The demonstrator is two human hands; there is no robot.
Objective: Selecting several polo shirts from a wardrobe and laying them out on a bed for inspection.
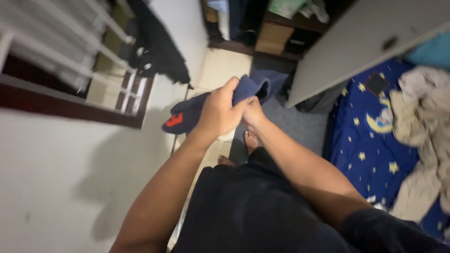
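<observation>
A dark blue garment (255, 86) with a red patch near its lower left end hangs in front of me, held at chest height. My left hand (219, 111) is closed around its upper edge. My right hand (253, 111) grips the cloth just beside the left, partly hidden behind it. Both arms reach forward over my dark shirt. Below the hands, my bare feet stand on the pale tiled floor (225, 68).
A white wall with a barred window (70, 70) is on the left, with dark clothes (157, 47) hanging by it. An open wardrobe (272, 28) stands ahead, its grey door (365, 42) swung out. A blue star-patterned bed (370, 140) with a beige blanket (424, 131) lies right.
</observation>
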